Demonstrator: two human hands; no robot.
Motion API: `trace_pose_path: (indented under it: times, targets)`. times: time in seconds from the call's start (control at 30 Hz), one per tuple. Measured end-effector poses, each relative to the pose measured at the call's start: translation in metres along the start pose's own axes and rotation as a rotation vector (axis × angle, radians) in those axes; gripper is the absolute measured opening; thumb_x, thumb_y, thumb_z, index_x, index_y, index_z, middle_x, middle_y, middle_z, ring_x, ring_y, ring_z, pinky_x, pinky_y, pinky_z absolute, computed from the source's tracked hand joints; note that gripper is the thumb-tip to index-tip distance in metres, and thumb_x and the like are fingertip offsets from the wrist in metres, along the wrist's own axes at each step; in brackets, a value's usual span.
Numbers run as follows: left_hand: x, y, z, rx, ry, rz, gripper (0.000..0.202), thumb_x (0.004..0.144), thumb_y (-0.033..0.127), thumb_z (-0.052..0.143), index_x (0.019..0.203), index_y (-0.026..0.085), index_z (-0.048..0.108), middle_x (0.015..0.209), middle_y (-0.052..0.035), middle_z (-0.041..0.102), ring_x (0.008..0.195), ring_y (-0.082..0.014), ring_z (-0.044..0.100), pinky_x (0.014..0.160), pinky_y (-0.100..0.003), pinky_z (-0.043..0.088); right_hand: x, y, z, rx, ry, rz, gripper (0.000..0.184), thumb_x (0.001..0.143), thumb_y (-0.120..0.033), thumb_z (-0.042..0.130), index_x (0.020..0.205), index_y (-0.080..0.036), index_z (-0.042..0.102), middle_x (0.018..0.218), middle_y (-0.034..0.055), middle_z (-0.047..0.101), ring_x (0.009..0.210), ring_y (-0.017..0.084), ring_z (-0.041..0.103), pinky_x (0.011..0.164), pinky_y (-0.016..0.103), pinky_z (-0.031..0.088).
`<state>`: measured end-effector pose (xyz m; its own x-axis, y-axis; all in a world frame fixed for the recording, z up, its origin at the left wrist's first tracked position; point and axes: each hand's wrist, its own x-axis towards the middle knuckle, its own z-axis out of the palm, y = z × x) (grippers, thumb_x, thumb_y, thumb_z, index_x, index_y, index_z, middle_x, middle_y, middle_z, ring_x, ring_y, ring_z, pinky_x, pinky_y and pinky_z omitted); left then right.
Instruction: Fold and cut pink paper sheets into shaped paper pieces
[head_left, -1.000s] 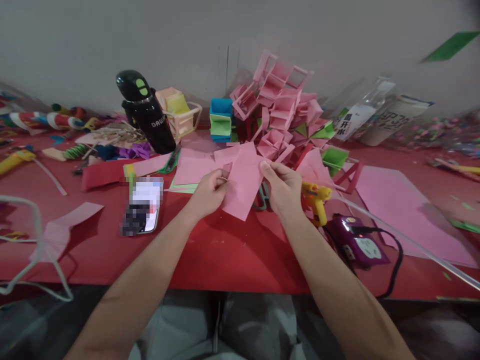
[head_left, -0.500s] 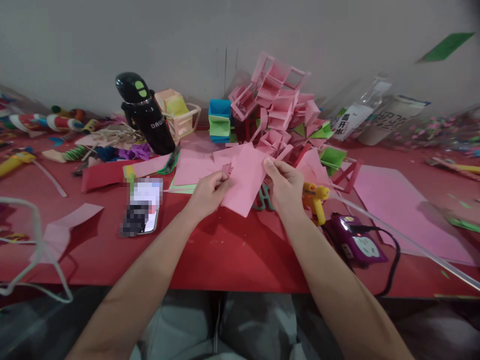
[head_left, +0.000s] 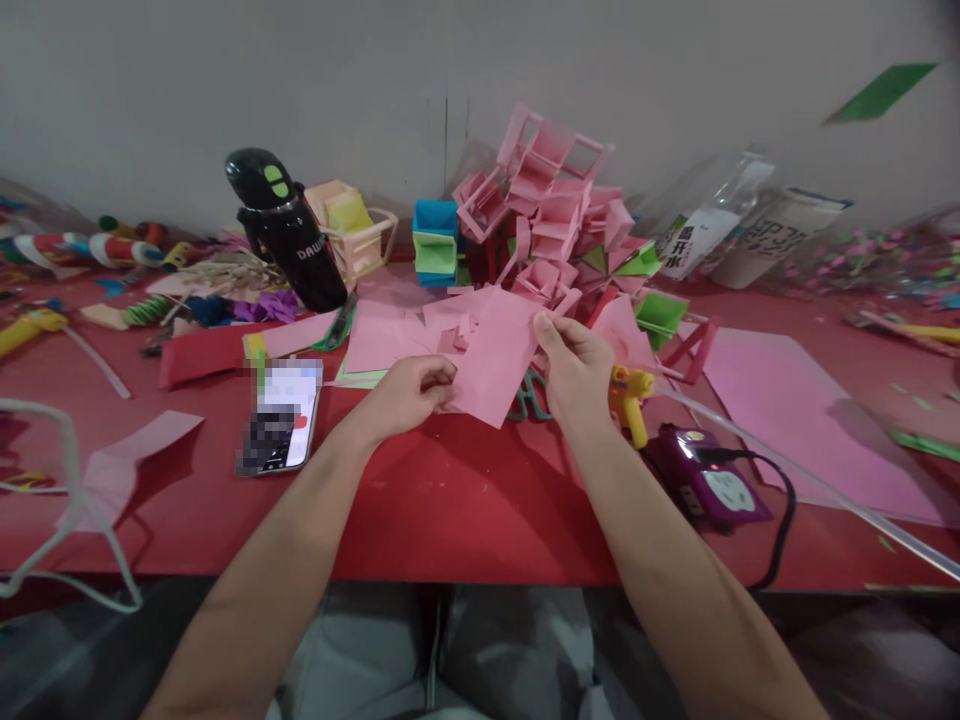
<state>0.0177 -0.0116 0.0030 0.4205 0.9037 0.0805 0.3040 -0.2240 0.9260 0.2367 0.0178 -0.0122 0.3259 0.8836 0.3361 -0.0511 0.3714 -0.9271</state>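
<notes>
A pink sheet of paper (head_left: 496, 358) is held tilted above the red table. My right hand (head_left: 579, 372) pinches its upper right edge between thumb and fingers. My left hand (head_left: 409, 398) has its fingers curled together at the sheet's lower left edge, the fingertips partly hidden. Behind the sheet lie small pink paper pieces (head_left: 459, 335) on a larger pink sheet (head_left: 379, 335). Green looped handles (head_left: 531, 397) show between the sheet and my right hand. A yellow glue gun (head_left: 634, 400) lies just right of my right wrist.
A pile of pink paper frames (head_left: 551, 190) stands at the back, near a blue and green paper box (head_left: 435, 245). A black bottle (head_left: 300, 250) and a phone (head_left: 281, 420) are on the left. A purple power socket (head_left: 712, 485) with a cable is on the right.
My left hand has shifted slightly left and down along the sheet's edge. The sheet has swung a little to the right, uncovering more small pink pieces behind it.
</notes>
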Motion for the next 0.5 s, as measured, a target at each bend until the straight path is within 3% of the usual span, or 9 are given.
trace_pose_path:
  times: [0.2,0.3,0.37,0.5]
  targets:
    - [-0.0024,0.0027,-0.0033,0.052,0.03,-0.046,0.017,0.081,0.024,0.063,0.069,0.02,0.052,0.059,0.002,0.056,0.053,-0.0144,0.06,0.054,-0.026,0.044,-0.0025,-0.0039,0.0017,-0.064,-0.02,-0.074,0.029,0.078,-0.052,0.077,0.08,-0.023,0.076,0.072,0.0003,0.065,0.067,0.015,0.059,0.06,0.029,0.05]
    - [-0.0048,0.0046,-0.0066,-0.048,-0.085,-0.114,0.021,0.082,0.031,0.067,0.07,0.019,0.055,0.063,-0.0003,0.061,0.056,-0.0154,0.062,0.057,-0.027,0.047,-0.0033,-0.0054,0.0017,-0.037,-0.023,-0.06,0.027,0.077,-0.05,0.078,0.077,-0.023,0.076,0.07,-0.0007,0.064,0.064,0.014,0.057,0.061,0.028,0.049]
    - [-0.0049,0.0052,-0.0076,-0.074,-0.149,-0.091,0.023,0.083,0.035,0.069,0.071,0.018,0.058,0.068,-0.001,0.063,0.063,-0.0152,0.062,0.062,-0.027,0.047,-0.0046,-0.0064,0.0022,-0.055,-0.046,-0.045,0.025,0.078,-0.047,0.079,0.077,-0.022,0.076,0.068,-0.0016,0.063,0.062,0.013,0.055,0.061,0.028,0.048]
    - [-0.0001,0.0017,-0.005,-0.031,-0.02,0.045,0.03,0.086,0.038,0.067,0.066,0.018,0.057,0.066,0.002,0.053,0.064,-0.0122,0.051,0.061,-0.025,0.04,-0.0088,-0.0077,0.0051,-0.129,-0.1,-0.046,0.024,0.079,-0.044,0.078,0.075,-0.021,0.076,0.065,-0.0019,0.061,0.06,0.013,0.053,0.061,0.028,0.046]
